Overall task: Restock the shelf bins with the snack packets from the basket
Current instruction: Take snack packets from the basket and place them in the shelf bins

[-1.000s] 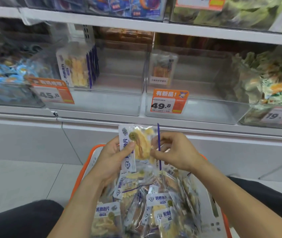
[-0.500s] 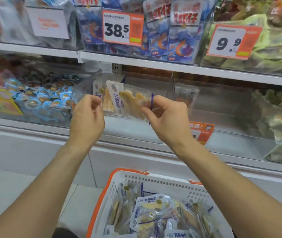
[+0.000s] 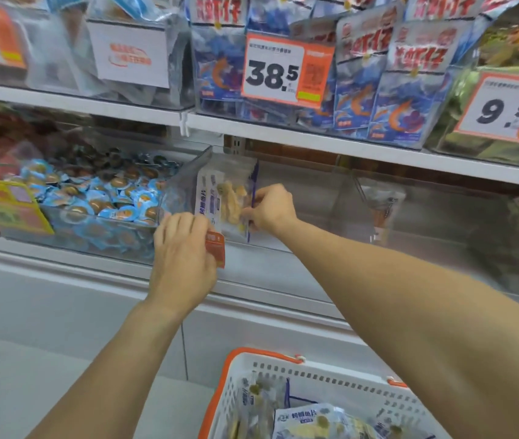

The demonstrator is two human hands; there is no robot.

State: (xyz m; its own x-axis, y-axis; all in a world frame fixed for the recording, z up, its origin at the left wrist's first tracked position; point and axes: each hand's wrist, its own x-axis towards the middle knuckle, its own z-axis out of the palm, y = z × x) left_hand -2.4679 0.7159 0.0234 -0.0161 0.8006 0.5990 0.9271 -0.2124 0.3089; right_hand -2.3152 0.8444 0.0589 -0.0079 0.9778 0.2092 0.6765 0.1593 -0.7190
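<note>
Both hands had pushed forward: the right hand (image 3: 269,207) pinched the packet (image 3: 228,198) upright into the bin (image 3: 283,185), while the left hand (image 3: 185,248), at seven o'clock, gripped the price tag (image 3: 217,248), steadying it.

white shelving (image 3: 315,144), pale tiled floor (image 3: 46,359)

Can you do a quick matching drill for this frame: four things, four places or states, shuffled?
Things:
1. snack packet
2. basket
3. 38.5 price tag
4. left hand

Places or states:
A. on the upper shelf bin front
B. at the bottom of the view, still holding packets
C. at the orange tag on the lower bin front
D. pinched by the right hand inside the clear lower bin

Pairs: 1-D, 2-B, 3-A, 4-C
</note>
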